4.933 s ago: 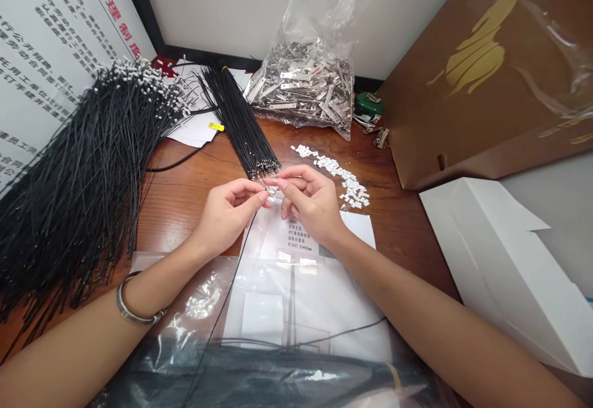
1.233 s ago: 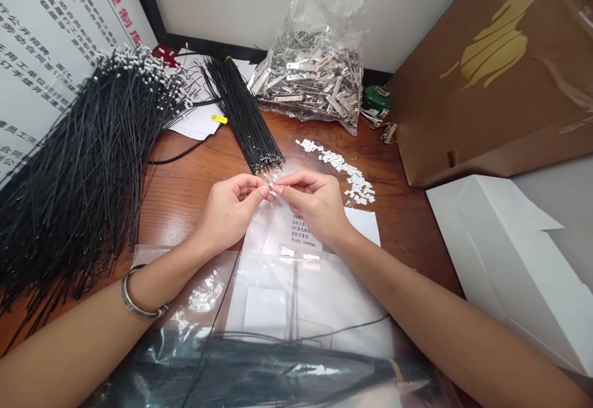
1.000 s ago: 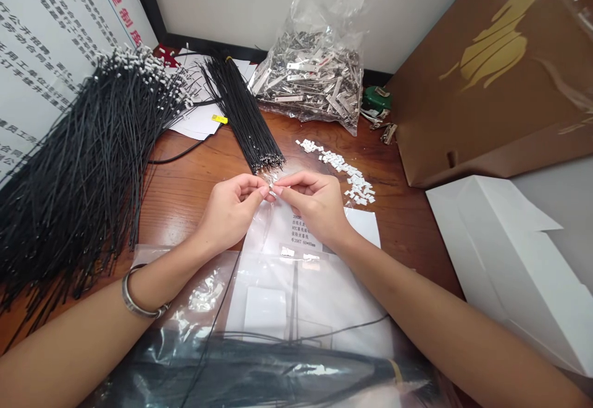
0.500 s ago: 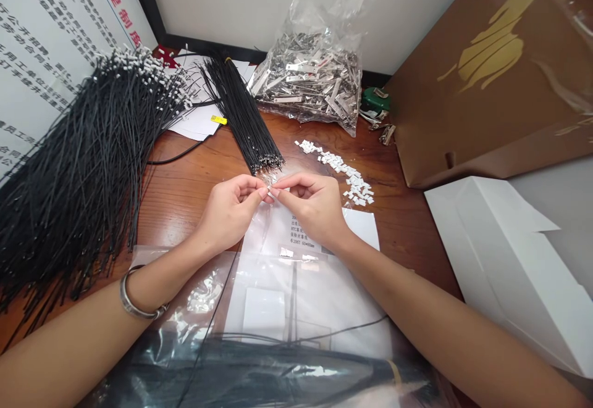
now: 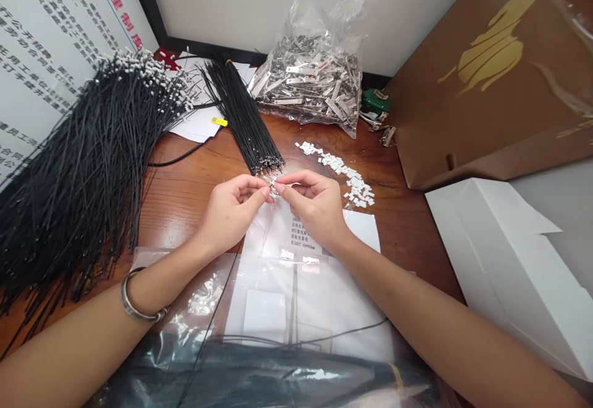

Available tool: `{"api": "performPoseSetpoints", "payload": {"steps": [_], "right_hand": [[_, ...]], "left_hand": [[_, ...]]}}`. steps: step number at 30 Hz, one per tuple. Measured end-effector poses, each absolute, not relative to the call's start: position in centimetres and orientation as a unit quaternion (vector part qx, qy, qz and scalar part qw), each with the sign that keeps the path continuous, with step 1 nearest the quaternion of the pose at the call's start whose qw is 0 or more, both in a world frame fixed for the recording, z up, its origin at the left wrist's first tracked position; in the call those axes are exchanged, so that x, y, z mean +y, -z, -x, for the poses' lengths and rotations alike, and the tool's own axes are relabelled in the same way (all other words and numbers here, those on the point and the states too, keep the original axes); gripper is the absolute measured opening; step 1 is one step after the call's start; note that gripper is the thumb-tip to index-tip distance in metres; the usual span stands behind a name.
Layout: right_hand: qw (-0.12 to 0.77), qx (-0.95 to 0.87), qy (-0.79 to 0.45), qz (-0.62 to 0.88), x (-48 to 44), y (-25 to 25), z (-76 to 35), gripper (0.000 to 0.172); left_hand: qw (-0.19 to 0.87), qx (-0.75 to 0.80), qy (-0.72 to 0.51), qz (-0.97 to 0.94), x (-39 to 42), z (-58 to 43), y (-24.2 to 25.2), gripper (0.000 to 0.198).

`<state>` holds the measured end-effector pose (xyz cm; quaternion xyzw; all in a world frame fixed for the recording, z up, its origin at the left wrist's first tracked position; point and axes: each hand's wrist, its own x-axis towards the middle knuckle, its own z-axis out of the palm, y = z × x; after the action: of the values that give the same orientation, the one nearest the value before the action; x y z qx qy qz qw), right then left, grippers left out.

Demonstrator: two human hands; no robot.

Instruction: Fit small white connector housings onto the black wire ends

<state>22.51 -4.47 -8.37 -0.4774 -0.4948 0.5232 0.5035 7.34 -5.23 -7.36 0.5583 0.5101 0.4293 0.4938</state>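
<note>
My left hand (image 5: 234,207) and my right hand (image 5: 317,204) meet fingertip to fingertip over the middle of the table, both closed in a pinch. From beneath my left hand a thin black wire (image 5: 216,309) runs down toward the front; its upper end is hidden by the fingers. Between the fingertips shows a small white connector housing (image 5: 272,184), mostly covered by my right thumb and finger. Just beyond lies a bundle of black wires (image 5: 245,118) with metal terminals at the near end. Loose white connector housings (image 5: 345,170) are scattered to the right.
At left stands a large heap of black wires (image 5: 92,149) with white ends. A clear bag of metal parts (image 5: 315,81) sits at the back, near a green tape measure (image 5: 376,99). A brown box (image 5: 463,105) and white carton (image 5: 509,260) border the right; plastic-bagged wires (image 5: 278,371) lie in front.
My right fingertips have shifted slightly to the right and tilted, showing a little more of the small piece between the hands. The rest looks the same.
</note>
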Motion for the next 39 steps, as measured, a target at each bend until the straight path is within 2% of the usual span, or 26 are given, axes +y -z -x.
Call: {"api": "performPoseSetpoints", "payload": {"steps": [18,23,27,32,35,37,39], "right_hand": [[0.505,-0.519,-0.499,0.476,-4.4,8.8,-22.6,0.011],[0.571,-0.478,-0.441,0.5,-3.7,8.4,-22.9,0.011],[0.56,-0.512,-0.35,0.549,-2.1,6.9,-25.3,0.014],[0.386,-0.623,-0.205,0.649,-0.1,5.8,-27.9,0.012],[0.291,-0.675,-0.137,0.664,1.4,6.3,-27.6,0.018],[0.244,-0.687,-0.117,0.674,2.5,6.6,-26.9,0.018],[0.215,-0.69,-0.106,0.683,3.5,6.7,-26.3,0.019]], "left_hand": [[0.488,0.49,-0.432,-0.579,-5.2,-7.2,7.8,0.013],[0.48,0.497,-0.381,-0.615,-5.5,-7.3,7.7,0.017],[0.47,0.523,-0.336,-0.626,-5.7,-7.1,7.0,0.023],[0.45,0.547,-0.34,-0.619,-4.2,-5.1,4.7,0.022],[0.392,0.609,-0.334,-0.603,-1.5,-2.7,3.0,0.031],[0.315,0.652,-0.327,-0.607,0.6,-0.6,2.0,0.037],[0.182,0.702,-0.274,-0.631,2.6,1.7,1.2,0.04]]}}
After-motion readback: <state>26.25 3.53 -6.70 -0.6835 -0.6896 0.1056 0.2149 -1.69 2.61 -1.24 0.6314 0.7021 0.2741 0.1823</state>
